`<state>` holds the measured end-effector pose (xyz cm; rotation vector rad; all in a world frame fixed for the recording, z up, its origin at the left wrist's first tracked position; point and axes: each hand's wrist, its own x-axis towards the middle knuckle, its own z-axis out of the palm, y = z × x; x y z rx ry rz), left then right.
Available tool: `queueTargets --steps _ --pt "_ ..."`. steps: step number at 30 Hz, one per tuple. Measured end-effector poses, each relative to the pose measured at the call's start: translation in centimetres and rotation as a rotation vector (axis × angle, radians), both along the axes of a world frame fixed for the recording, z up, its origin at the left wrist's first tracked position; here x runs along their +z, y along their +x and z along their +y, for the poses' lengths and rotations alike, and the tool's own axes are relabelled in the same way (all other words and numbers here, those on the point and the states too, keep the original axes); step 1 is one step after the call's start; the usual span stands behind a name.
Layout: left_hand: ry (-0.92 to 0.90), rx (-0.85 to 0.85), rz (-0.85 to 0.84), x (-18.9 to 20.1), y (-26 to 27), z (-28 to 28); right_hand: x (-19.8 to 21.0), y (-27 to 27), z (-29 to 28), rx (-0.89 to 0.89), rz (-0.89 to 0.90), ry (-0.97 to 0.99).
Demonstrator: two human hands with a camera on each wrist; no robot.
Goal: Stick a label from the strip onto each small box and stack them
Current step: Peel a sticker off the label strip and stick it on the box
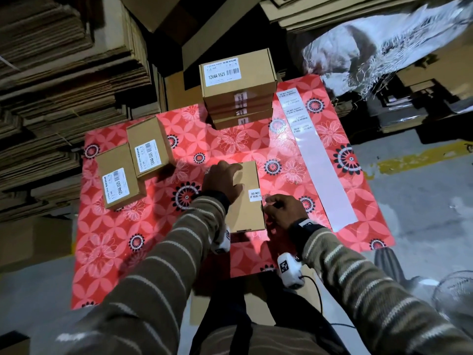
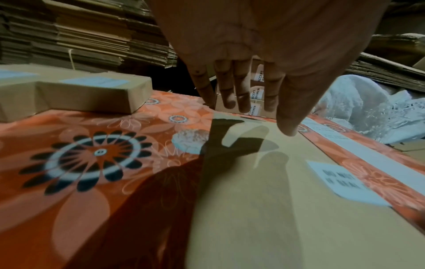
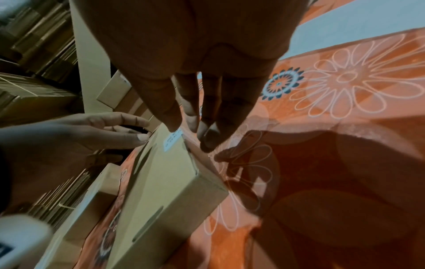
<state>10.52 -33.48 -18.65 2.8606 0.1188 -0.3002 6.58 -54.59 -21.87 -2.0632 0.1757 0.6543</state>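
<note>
label being set on a small box

a brown box (image 1: 249,198) is lain flat on the red flowered mat (image 1: 107,252), with the left hand (image 1: 222,179) laid over its far left part. a white label (image 1: 255,195) is seen at the box's right edge, just beside the fingertips of the right hand (image 1: 282,210). a stack of labelled boxes (image 1: 239,90) is placed at the far edge, the label strip (image 1: 320,160) to its right. two more boxes (image 1: 133,162) are lain at the left.

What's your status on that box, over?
Left hand flat on the box, right hand at its edge by the seal label. Four boxes stacked; two waiting. Nothing blocking.
</note>
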Motion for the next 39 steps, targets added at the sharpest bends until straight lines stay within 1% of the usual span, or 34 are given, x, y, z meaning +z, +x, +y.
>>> queueTargets --steps 3,4,8,10,12,15,17,19,21,23,26,28,31,34,36,39 --pt "-0.022 -0.027 0.001 0.3 1.3 1.3 0.8 -1.5 -0.2 0.044 0.001 -0.052" --pt "-0.022 -0.041 0.025 0.3 1.7 1.7 1.1 -2.0 -0.2 0.027 0.006 -0.044" --pt "-0.014 -0.086 0.14 -0.6 2.1 2.4 0.9 -4.1 0.8 -0.075 0.083 0.128" --pt "-0.04 -0.083 0.125 -1.0 1.7 2.7 0.1 -4.2 1.2 -0.065 0.122 0.083" --pt "-0.045 -0.046 0.105 -1.1 1.5 3.3 0.0 -3.6 1.4 -0.05 0.117 -0.003" --pt "0.025 0.044 0.178 -1.0 1.2 4.6 0.1 -2.2 1.1 -0.034 0.083 -0.089" --pt "0.032 0.107 0.221 -1.0 0.5 5.5 0.6 -0.8 0.9 -0.025 0.056 -0.152" --pt "-0.008 0.161 0.218 -1.0 -0.9 6.1 1.1 0.7 0.5 -0.062 0.022 -0.174" --pt "-0.044 0.181 0.226 -1.3 -2.8 6.3 1.8 2.1 0.4 -0.103 -0.032 -0.177" --pt "-0.116 0.212 0.232 -1.8 -4.8 6.2 2.3 3.3 0.5 -0.131 -0.062 -0.168" --pt "-0.223 0.289 0.234 -2.5 -7.2 5.8 2.8 4.2 0.9 -0.12 -0.089 -0.144" --pt "-0.263 0.313 0.231 -2.7 -7.9 5.7 2.7 4.3 1.0 -0.119 -0.102 -0.152" --pt "-0.268 0.331 0.218 -2.4 -7.8 6.1 2.4 4.3 0.9 -0.123 -0.09 -0.154" --pt "-0.258 0.342 0.155 -2.2 -6.8 6.9 2.1 4.2 0.4 -0.071 -0.049 -0.236" --pt "-0.248 0.34 0.154 -2.0 -6.0 7.0 1.9 4.0 0.3 -0.034 -0.002 -0.267" --pt "-0.236 0.349 0.196 -2.0 -5.2 6.8 1.5 3.9 0.4 0.045 -0.015 -0.263"
